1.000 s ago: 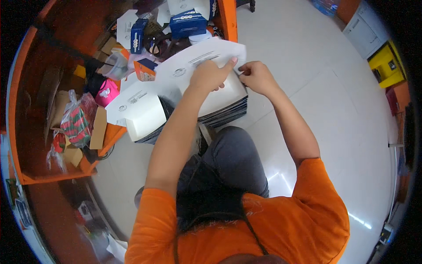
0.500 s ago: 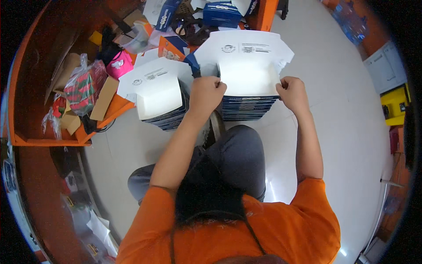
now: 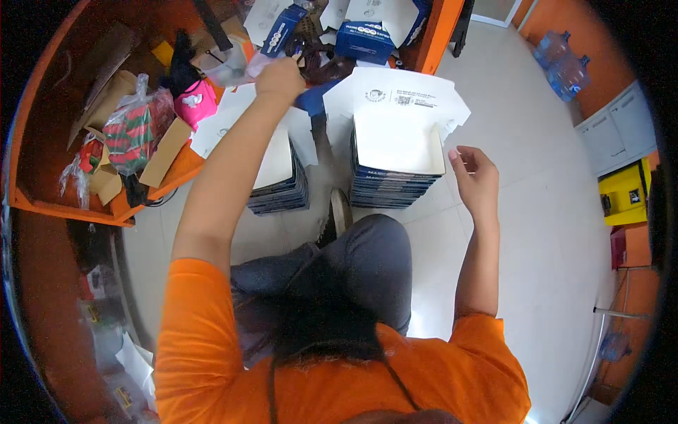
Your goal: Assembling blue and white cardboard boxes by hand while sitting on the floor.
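Two tall stacks of nested folding cartons, white inside and dark blue outside, stand on the floor before my knees. The top carton [image 3: 399,145] of the right stack has its printed white lid flap open toward the far side. Just off this stack's right edge, my right hand [image 3: 477,180] is open, thumb and fingers apart, holding nothing. My left arm stretches over the left stack [image 3: 279,194], hiding part of its top carton. My left hand [image 3: 281,79] is beyond that stack, by the cluttered orange furniture; its fingers are hidden from view.
Blue-and-white cartons [image 3: 364,41] lie at the far side, by an orange panel [image 3: 439,35]. At left, an orange shelf [image 3: 70,212] holds a plastic-wrapped red-and-green bundle [image 3: 131,145], a pink item [image 3: 195,104] and cardboard. Large water bottles [image 3: 565,74] stand far right.
Both hands have let go of the right stack's top carton. My left hand has moved far and left over the left stack; my right hand has drawn slightly right and nearer.
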Tool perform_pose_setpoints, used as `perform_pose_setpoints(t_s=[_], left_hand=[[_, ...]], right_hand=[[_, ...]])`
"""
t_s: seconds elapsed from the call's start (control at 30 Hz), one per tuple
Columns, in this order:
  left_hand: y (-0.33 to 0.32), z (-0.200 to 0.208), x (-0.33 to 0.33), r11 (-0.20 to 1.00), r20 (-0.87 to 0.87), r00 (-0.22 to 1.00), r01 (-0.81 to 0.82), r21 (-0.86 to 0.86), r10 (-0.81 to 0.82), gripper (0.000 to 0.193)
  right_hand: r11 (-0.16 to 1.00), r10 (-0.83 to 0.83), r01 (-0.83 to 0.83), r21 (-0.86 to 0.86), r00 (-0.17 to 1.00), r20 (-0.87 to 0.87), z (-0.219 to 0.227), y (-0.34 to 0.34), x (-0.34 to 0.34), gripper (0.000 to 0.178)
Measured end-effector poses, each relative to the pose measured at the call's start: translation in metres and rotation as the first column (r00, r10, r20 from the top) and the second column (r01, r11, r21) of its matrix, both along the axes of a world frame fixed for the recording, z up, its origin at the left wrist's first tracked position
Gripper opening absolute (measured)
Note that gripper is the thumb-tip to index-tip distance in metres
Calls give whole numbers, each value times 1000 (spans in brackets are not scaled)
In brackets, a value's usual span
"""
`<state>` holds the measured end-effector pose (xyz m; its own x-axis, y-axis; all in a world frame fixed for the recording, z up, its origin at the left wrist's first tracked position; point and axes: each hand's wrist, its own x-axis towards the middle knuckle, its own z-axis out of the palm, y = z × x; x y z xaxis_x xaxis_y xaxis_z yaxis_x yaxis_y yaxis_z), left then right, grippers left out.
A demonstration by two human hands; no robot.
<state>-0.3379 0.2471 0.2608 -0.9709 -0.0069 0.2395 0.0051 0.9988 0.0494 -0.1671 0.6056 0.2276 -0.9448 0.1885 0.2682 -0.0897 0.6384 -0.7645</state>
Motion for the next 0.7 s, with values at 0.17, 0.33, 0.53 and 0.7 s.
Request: perform_pose_setpoints(t_s=[0.17, 0.33, 0.53, 0.7], left_hand=[[-33, 83, 2, 999, -565, 824, -32, 5, 29, 30], [14, 177, 105, 955, -931, 357, 295, 29, -82, 30], [48, 165, 155, 757, -812, 510, 639, 135, -285, 19], [83, 87, 132, 380, -796, 573, 793, 477, -195, 12]], right_hand=[[991, -121, 113, -68, 986, -118, 12, 15, 11, 31], [985, -133, 82, -151, 921, -365, 38, 12, 15, 37], [735, 208, -403, -546, 900, -384, 59, -20, 1, 70], [603, 302, -294, -742, 945, -129, 60, -21, 11, 64]])
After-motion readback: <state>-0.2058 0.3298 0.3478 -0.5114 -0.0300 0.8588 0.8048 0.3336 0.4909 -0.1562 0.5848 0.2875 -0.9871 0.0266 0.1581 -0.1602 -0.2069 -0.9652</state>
